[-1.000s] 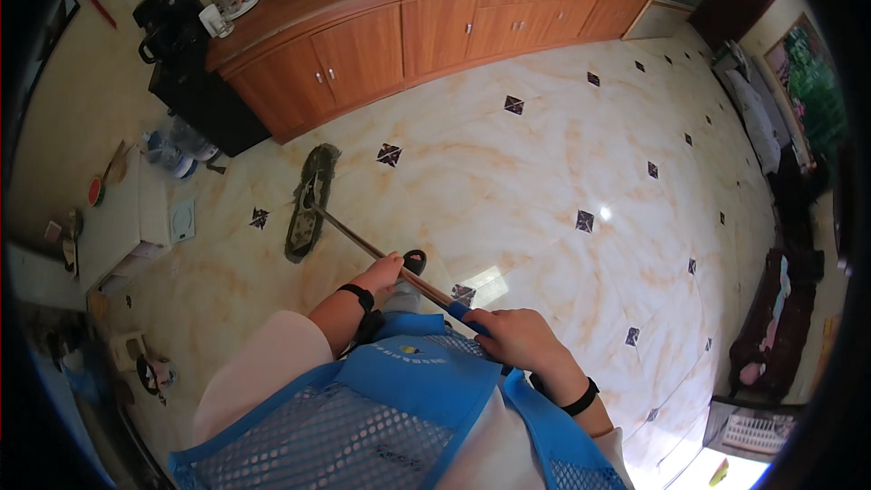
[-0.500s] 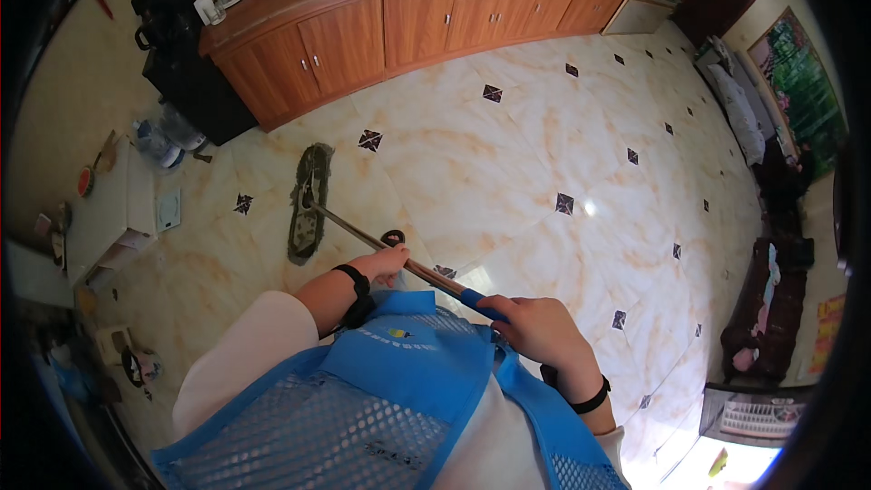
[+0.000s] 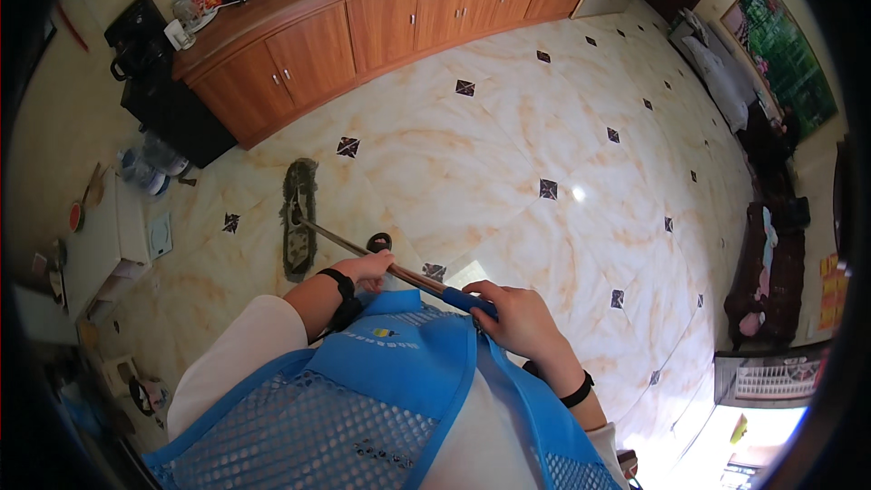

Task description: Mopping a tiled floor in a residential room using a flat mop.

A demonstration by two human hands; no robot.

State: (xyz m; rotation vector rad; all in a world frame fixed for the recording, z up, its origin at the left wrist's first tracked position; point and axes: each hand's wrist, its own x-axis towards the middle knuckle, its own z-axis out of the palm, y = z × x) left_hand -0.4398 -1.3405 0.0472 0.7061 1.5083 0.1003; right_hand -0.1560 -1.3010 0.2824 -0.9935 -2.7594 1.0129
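Note:
A flat mop with a grey-green fringed head (image 3: 298, 222) lies on the tiled floor to the left, its pole (image 3: 336, 239) slanting back toward my body. Partway along that pole my left hand (image 3: 366, 269) is closed round the metal shaft. My right hand (image 3: 515, 316) grips the blue handle end (image 3: 470, 301), thumb along the top, close in front of my blue vest. One dark sandal (image 3: 379, 243) of mine shows just beyond my left hand.
A long wooden cabinet (image 3: 313, 54) curves along the far wall. At the left stand a black water dispenser (image 3: 172, 113), large water bottles (image 3: 145, 172), a white low cabinet (image 3: 95, 236) and a bathroom scale (image 3: 161, 235). Along the right are a dark sofa (image 3: 758, 299) and a cushioned seat (image 3: 717, 73).
The view has shifted, and the room's furniture sits slightly farther left in it. The mop head lies nearer me relative to the dark floor tiles. Both hands keep hold of the pole.

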